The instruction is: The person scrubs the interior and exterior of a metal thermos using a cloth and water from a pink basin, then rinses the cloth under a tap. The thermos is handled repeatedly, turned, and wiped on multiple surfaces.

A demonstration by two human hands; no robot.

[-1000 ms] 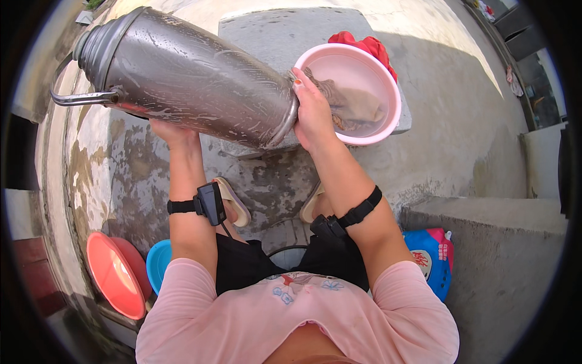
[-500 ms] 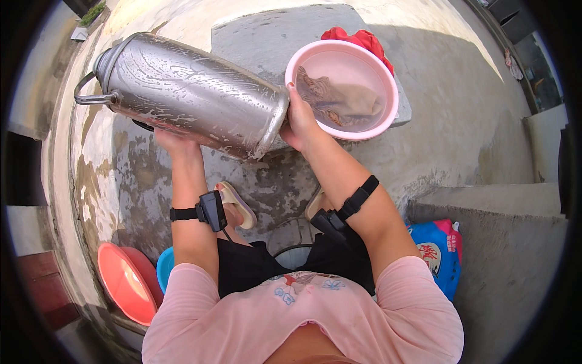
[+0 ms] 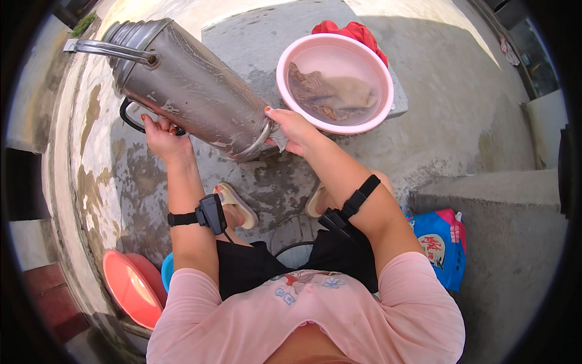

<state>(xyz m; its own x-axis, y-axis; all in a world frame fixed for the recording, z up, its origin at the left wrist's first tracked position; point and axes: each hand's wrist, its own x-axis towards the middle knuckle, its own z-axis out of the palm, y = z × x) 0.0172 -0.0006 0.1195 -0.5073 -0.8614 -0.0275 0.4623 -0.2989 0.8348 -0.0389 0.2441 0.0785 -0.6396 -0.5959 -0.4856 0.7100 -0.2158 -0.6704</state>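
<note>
A large steel thermos flask (image 3: 194,85), wet and streaked with suds, is held tilted in front of me. Its ridged top points far left and its base toward the right. The metal carrying handle (image 3: 112,50) stands out from the top. My left hand (image 3: 167,138) is closed at the black side handle (image 3: 130,116), under the flask. My right hand (image 3: 295,131) grips the rim of the base, thumb on top, with a small pale cloth (image 3: 279,139) pressed under its fingers. Beside that hand, a pink basin (image 3: 282,82) holds murky water and brown cloth (image 3: 330,94).
The basin rests on a grey stone slab (image 3: 242,36), with red fabric (image 3: 351,31) behind it. Orange-red basins (image 3: 130,291) and a blue one (image 3: 167,271) stand at lower left. A blue bag (image 3: 445,252) leans by a concrete ledge (image 3: 491,188) on the right.
The flask has rolled and tipped, bringing its side handle into view and raising its carrying handle. My left hand has shifted from beneath the body to that side handle. The pale cloth now shows.
</note>
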